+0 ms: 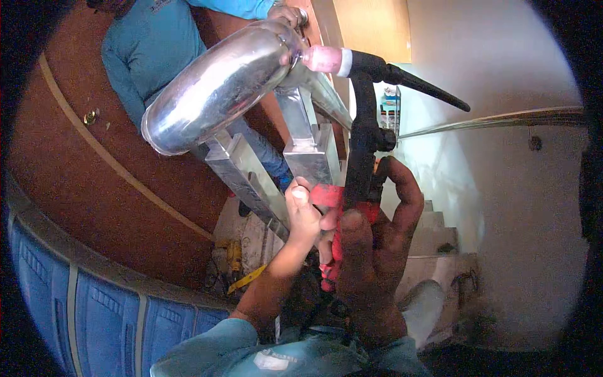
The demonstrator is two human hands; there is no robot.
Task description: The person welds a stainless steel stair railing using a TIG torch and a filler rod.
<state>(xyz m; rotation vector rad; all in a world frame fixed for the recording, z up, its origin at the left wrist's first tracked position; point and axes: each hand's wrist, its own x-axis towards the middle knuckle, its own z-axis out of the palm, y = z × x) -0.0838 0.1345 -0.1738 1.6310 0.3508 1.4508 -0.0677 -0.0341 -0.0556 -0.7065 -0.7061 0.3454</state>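
Below the polished, curved silver metal tube, the right hand clasps a black-and-red, pink-nozzled welding torch, its long axis rising to the tube's right end; the left hand curls alongside (grasping what, I cannot tell).

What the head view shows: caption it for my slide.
Right hand holds a black-and-red torch, its pink nozzle aimed at a shiny curved metal tube.

Right of the right grip, a pale, partly lit wall and steps; left, reddish-brown surface, blue panels.
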